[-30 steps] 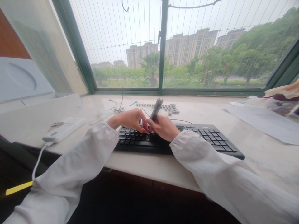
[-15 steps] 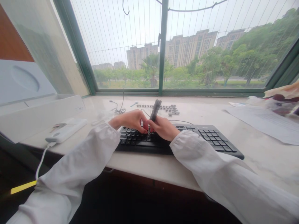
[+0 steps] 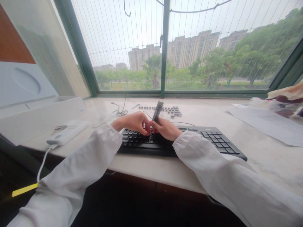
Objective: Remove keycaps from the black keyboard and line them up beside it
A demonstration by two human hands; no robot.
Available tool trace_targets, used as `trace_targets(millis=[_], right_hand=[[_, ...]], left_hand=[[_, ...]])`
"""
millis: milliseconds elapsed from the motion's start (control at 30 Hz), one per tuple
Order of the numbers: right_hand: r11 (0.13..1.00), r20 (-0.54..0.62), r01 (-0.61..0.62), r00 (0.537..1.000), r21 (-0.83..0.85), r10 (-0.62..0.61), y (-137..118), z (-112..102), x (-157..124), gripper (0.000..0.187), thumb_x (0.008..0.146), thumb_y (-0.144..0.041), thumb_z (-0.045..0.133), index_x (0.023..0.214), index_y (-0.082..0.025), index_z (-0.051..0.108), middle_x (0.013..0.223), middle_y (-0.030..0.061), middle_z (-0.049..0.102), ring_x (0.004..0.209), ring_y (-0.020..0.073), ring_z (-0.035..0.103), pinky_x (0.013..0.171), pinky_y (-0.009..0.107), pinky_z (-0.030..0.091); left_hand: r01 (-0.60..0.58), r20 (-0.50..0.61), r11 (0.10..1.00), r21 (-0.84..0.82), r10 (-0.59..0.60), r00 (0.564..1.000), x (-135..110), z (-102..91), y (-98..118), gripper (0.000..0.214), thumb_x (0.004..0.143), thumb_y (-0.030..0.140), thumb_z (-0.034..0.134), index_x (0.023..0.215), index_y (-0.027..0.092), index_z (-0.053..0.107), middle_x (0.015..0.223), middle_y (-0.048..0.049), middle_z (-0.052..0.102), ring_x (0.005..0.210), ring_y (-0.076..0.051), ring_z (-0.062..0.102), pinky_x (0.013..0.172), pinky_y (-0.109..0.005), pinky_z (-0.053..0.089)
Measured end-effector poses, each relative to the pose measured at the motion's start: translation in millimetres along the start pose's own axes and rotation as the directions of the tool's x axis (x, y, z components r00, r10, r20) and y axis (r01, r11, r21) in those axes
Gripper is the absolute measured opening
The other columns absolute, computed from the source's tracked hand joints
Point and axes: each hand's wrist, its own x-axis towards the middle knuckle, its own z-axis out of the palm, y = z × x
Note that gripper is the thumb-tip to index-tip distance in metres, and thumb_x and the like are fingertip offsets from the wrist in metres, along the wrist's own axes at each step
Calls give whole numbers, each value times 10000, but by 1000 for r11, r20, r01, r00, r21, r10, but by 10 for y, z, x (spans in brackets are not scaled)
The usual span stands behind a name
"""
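Note:
A black keyboard (image 3: 146,150) lies on the windowsill counter, with some keys gone from its middle. My left hand (image 3: 136,122) is over its left half, fingers bent down and thumb and fingertips close together at the keys; whatever is between them is too small to make out. Just to the right, my right hand (image 3: 167,128) is wrapped round a dark grey brush (image 3: 158,111), its bristly end tilted up and away from the keyboard. The fingertips of both hands nearly meet. Behind them, loose keycaps (image 3: 174,111) stand in rows.
A thin cable (image 3: 121,112) lies coiled at the back left. On the left are a white power strip (image 3: 68,131) with a plugged-in cord and an open white box (image 3: 40,115). Paper sheets (image 3: 265,123) and a plastic bag (image 3: 284,105) lie right. The window frame (image 3: 189,94) bounds the back.
The left fingertips and the right hand have shifted very slightly over the same keys. The brush stays in the right hand at about the same tilt.

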Motion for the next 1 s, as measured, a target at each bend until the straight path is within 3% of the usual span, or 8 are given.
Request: trace_targets(millis=[333, 633, 833, 1000], right_hand=[[970, -83, 98, 989, -222, -119, -44, 95, -59, 212, 929, -374, 455, 958, -207, 583, 784, 29, 676, 676, 173, 595, 594, 244, 361], [955, -72, 158, 981, -250, -181, -37, 69, -64, 219, 929, -382, 460, 940, -198, 577, 761, 32, 660, 663, 174, 585, 589, 242, 344], [975, -117, 33, 991, -219, -60, -63, 78, -50, 270, 934, -421, 451, 846, -206, 587, 721, 24, 665, 653, 163, 585, 595, 245, 343], [986, -131, -23, 991, -164, 1, -90, 66, -54, 286, 923, -426, 474, 785, -201, 588, 696, 17, 668, 652, 153, 587, 591, 238, 350]], left_hand=[[65, 23, 995, -79, -63, 998, 6, -17, -41, 298, 636, 427, 758, 756, 154, 755, 523, 40, 592, 481, -60, 456, 468, -182, 290], [64, 47, 995, -82, -60, 997, 3, -25, -54, 300, 659, 434, 746, 781, 160, 750, 576, 25, 637, 518, -76, 515, 497, -181, 326], [51, 104, 995, -86, -42, 994, -18, -66, -59, 280, 682, 392, 739, 891, 207, 758, 779, 1, 721, 643, -102, 598, 572, -183, 396], [63, 103, 995, -74, -55, 993, -41, -82, -22, 267, 693, 354, 730, 924, 223, 754, 828, 2, 727, 687, -114, 618, 624, -195, 428]])
